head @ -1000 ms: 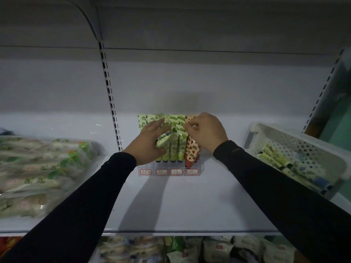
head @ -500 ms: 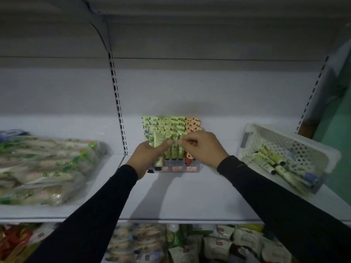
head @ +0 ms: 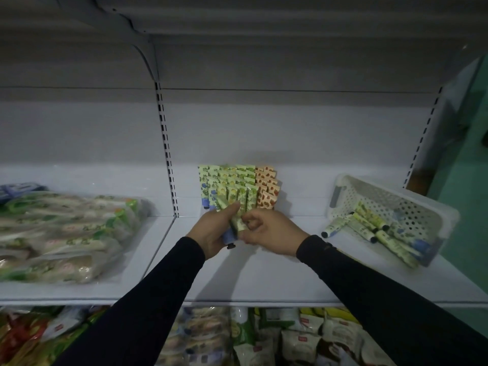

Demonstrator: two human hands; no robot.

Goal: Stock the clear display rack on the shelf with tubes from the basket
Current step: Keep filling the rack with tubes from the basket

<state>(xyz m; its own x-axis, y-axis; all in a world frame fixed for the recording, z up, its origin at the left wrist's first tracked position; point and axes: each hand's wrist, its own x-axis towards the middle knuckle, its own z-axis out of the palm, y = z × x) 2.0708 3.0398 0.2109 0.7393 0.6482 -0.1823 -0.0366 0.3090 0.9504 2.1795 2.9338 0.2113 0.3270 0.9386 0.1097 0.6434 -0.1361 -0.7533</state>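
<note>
The left hand (head: pixel 211 233) grips a few tubes (head: pixel 233 225); the right hand (head: pixel 266 231) pinches one of them. Behind, the rack (head: pixel 237 186) looks almost full. Further right, the basket (head: pixel 390 207) holds several more tubes, so work is left.

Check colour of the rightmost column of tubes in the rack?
Orange with a darker red-brown print, rightmost tubes, head view.

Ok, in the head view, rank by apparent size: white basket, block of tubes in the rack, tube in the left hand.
1. White basket
2. Block of tubes in the rack
3. Tube in the left hand, partly hidden by the left hand
</note>
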